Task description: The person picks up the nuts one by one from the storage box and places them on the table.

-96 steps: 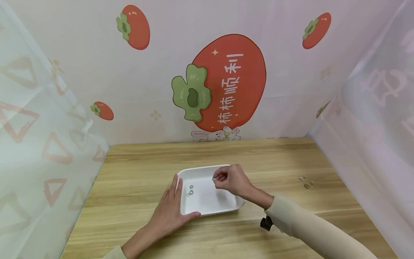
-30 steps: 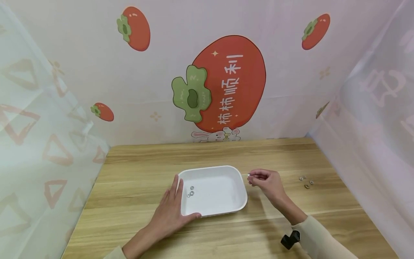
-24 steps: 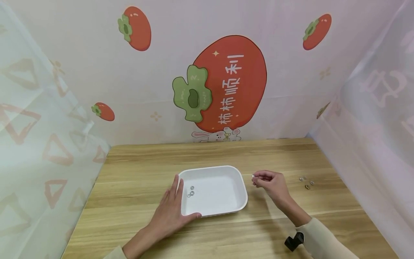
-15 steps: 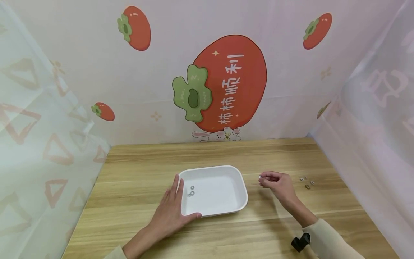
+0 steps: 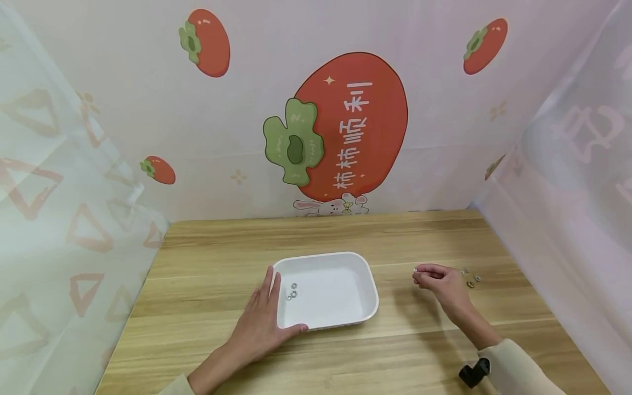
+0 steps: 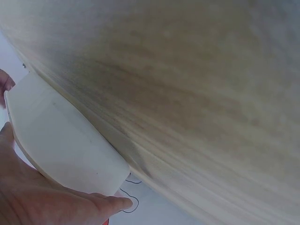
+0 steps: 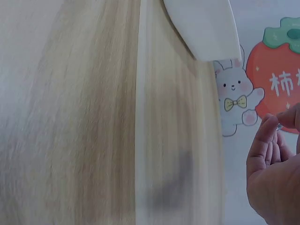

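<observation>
My left hand point(image 5: 261, 315) rests at the left end of a white rectangular tray point(image 5: 366, 316), fingers straight along its side and thumb at the near rim. In the left wrist view that hand point(image 6: 51, 197) lies against the tray's outer wall point(image 6: 61, 136). Inside the tray, near its left end, lie three small metal nuts point(image 5: 294, 294). My right hand point(image 5: 446, 285) is to the right of the tray, above the table. Between thumb and forefinger it pinches a small shiny nut point(image 5: 415, 270), mostly covered by the fingertips in the right wrist view.
Just beyond the right hand, several loose nuts point(image 5: 478, 278) lie on the wooden table point(image 5: 222, 247), one of them brass-coloured point(image 5: 470, 285). A printed cloth point(image 5: 237, 109) hangs behind the table, with pale cloth on both sides. A black wrist device point(image 5: 475, 373) sits at the right sleeve.
From over the tray, my right hand has moved out to the right, still pinching the small nut, toward the loose nuts. The left hand, the tray and its nuts stay put.
</observation>
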Demonstrator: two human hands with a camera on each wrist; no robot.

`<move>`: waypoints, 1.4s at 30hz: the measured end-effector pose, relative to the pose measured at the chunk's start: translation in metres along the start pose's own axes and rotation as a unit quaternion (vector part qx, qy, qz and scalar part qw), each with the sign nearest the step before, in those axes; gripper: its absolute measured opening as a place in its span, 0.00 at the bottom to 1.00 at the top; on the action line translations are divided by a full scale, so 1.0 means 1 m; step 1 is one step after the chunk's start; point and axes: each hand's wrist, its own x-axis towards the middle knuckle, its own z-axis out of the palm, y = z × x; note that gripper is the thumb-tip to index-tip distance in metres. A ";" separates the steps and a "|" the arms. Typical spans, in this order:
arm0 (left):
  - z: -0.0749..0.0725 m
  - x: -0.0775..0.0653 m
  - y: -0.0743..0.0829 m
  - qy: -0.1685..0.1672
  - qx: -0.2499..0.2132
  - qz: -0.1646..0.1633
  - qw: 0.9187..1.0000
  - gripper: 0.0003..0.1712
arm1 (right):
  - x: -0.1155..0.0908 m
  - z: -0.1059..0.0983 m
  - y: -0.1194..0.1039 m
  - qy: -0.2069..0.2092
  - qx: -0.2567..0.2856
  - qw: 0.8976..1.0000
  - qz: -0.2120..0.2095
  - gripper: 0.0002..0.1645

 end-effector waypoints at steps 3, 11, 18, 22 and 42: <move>0.000 0.000 0.000 0.000 0.000 -0.001 1.000 0.77 | 0.000 -0.007 0.002 0.005 0.009 1.000 0.004 0.20; 0.000 0.000 0.000 -0.003 -0.002 -0.004 1.000 0.77 | 0.003 -0.026 0.008 0.027 0.020 0.999 0.018 0.18; 0.000 0.001 0.000 -0.002 -0.002 -0.004 1.000 0.78 | 0.005 -0.047 0.011 0.051 -0.067 0.996 -0.012 0.22; 0.001 0.001 0.000 0.000 0.000 -0.003 1.000 0.78 | 0.007 -0.058 0.013 0.061 -0.100 0.993 -0.010 0.22; -0.001 0.000 0.001 0.000 -0.006 -0.006 1.000 0.77 | 0.019 -0.097 0.016 0.077 -0.278 0.956 -0.055 0.15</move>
